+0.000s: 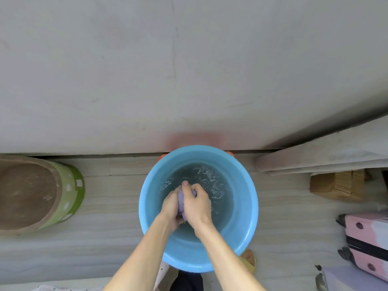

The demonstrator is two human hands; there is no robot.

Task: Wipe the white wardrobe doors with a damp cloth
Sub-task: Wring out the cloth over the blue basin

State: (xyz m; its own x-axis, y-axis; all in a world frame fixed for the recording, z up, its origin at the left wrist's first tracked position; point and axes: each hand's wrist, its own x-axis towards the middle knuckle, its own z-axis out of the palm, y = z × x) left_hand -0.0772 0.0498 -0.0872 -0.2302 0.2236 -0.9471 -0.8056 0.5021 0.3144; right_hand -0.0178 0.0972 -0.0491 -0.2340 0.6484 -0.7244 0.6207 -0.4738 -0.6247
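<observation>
The fingers point(185, 185) of both hands curl tightly round a bunched purple cloth point(181, 199). The left hand point(171, 206) and right hand point(198, 204) press together over rippling water in a blue basin point(147, 206). The basin stands on the pale floor point(109, 217), just in front of the white wardrobe door point(189, 70). A green spotted drum point(71, 192) stands well to its left, a pink suitcase point(367, 238) to its right.
</observation>
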